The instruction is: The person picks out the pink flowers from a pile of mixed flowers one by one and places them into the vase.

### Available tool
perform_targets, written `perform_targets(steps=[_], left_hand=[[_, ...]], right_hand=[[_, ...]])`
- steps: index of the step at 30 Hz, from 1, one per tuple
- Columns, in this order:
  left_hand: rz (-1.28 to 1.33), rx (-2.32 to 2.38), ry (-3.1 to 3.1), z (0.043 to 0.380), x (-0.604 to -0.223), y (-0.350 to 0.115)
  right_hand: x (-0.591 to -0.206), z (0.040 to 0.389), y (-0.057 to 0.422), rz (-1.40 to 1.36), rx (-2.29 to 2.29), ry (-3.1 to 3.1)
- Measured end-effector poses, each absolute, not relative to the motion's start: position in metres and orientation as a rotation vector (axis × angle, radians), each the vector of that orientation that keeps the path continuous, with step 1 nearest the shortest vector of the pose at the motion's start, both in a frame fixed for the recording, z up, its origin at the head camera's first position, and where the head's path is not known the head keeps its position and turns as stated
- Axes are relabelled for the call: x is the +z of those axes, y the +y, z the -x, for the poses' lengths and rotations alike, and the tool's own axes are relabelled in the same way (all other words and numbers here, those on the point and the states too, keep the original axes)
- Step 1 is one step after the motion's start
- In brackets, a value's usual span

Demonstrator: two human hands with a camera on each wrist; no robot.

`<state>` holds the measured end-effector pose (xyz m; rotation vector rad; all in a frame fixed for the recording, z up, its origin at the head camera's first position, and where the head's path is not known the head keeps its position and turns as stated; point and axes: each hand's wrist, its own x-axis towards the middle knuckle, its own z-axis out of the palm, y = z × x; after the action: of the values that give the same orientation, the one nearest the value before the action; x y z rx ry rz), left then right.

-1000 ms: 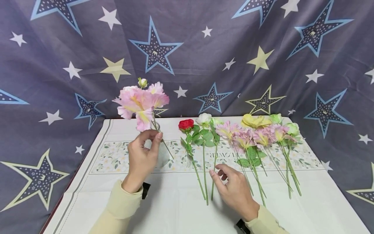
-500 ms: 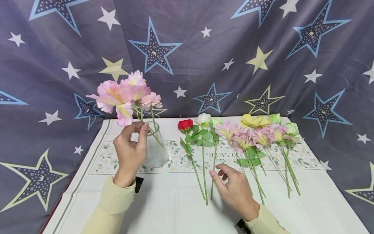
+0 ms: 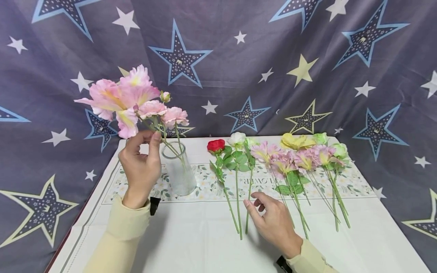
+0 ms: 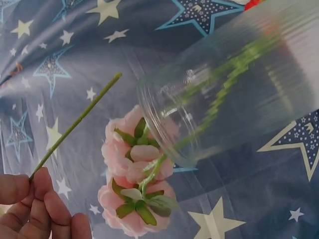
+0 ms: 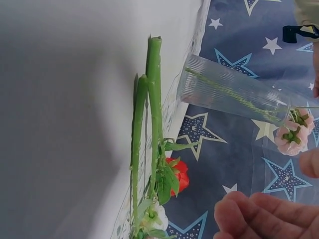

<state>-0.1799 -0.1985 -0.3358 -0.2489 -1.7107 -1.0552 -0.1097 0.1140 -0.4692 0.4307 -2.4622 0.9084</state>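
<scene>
My left hand (image 3: 140,168) pinches the thin stem of a large pink iris-like flower (image 3: 117,96), just left of a clear ribbed glass vase (image 3: 179,180). In the left wrist view the stem's cut end (image 4: 117,76) points up toward the vase's rim, outside the glass. Small pink roses (image 3: 175,116) stand in the vase, their blooms over its mouth and their stems showing through the wall. My right hand (image 3: 274,222) holds nothing, its fingers loosely bent beside the lower ends of the rose stems (image 3: 248,210).
A red rose (image 3: 216,146) and a white rose (image 3: 237,139) lie right of the vase. Farther right are several pink flowers (image 3: 283,163), a yellow flower (image 3: 297,141) and pale green roses (image 3: 340,150). A printed runner (image 3: 208,189) crosses the white tablecloth (image 3: 191,235). A star-patterned curtain (image 3: 218,68) hangs behind.
My left hand has moved left and slightly up with the pink iris-like flower, from in front of the vase to its left side, uncovering the vase and roses. My right hand has stayed put.
</scene>
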Motion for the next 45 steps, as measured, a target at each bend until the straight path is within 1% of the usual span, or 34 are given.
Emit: perform_targets(steps=[10,26,33,45], left_hand=[[0.226,-1.107,-1.683,0.188,-0.342,-0.206],[0.164,-1.011,-1.942,0.201,-0.382,-0.206],[0.116,-0.951,-2.043,0.199,-0.391,-0.203],[0.045,-0.973,-2.12,0.194,-0.395,-0.204]], right_hand=[[-0.467,0.109,0.114,-0.439,0.893,-2.477],[-0.47,0.11,0.116,-0.448,0.897,-2.491],[-0.471,0.11,0.117,-0.449,0.893,-2.481],[-0.471,0.109,0.117,-0.429,0.895,-2.497]])
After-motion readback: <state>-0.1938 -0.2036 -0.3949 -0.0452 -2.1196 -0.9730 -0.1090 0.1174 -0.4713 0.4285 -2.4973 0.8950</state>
